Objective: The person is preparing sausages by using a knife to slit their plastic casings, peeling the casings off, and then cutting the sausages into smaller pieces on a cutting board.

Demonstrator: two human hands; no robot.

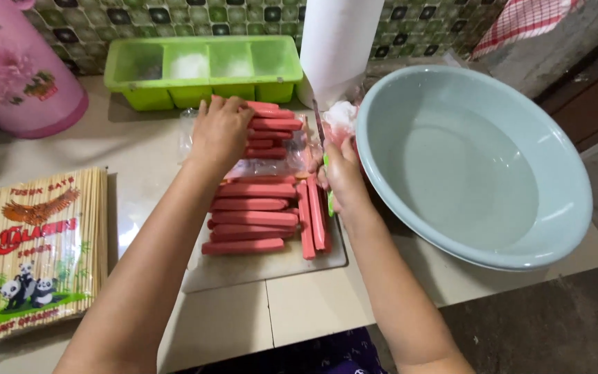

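Lying crosswise, the sausages [254,208] meet left-hand fingers [233,111] pressed together; right hand [344,176] grips a knife [321,135].

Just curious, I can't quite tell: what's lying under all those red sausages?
A pale cutting board lies under the sausages, bare at its near edge. A clear plastic wrapper shows among them. The board's middle is covered.

Green-and-cream mosaic tiles [140,21] back my pale tiled worktop [299,305]; a dark floor [562,318] lies below its right edge, under soft, even light.
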